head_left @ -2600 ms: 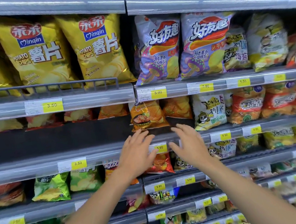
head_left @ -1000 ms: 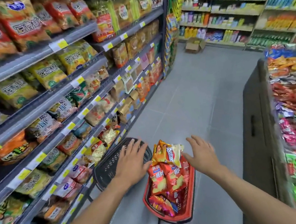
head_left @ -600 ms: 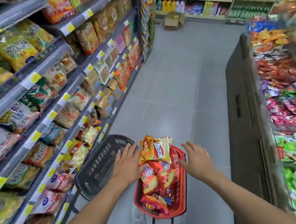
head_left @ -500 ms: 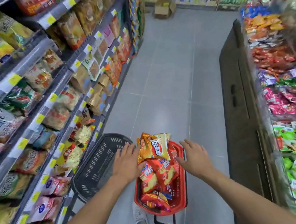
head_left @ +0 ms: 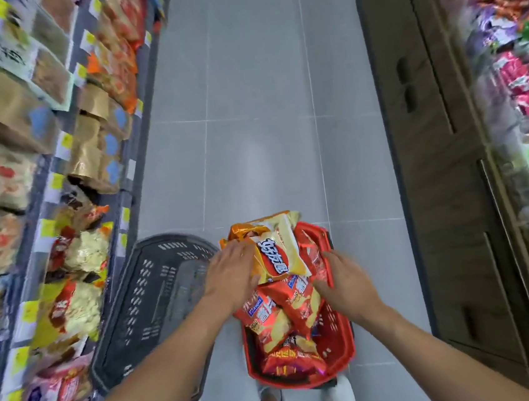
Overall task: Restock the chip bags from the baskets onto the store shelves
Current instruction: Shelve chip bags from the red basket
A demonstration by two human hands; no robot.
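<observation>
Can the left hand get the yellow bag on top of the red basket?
Probably yes: the left hand rests on that yellow bag, which lies uncovered atop the red basket's pile.

Red basket [head_left: 337, 333], black basket [head_left: 149, 297], grey floor [head_left: 259, 103].

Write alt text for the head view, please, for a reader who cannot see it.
The left hand rests on the top yellow bag in a red basket heaped with chip bags; the right hand reaches in beside it. A black basket stands beside stocked shelves.

Shop aisle: price-tagged snack shelves [head_left: 57, 163], red basket [head_left: 339, 333] of chip bags [head_left: 282, 257]
</observation>
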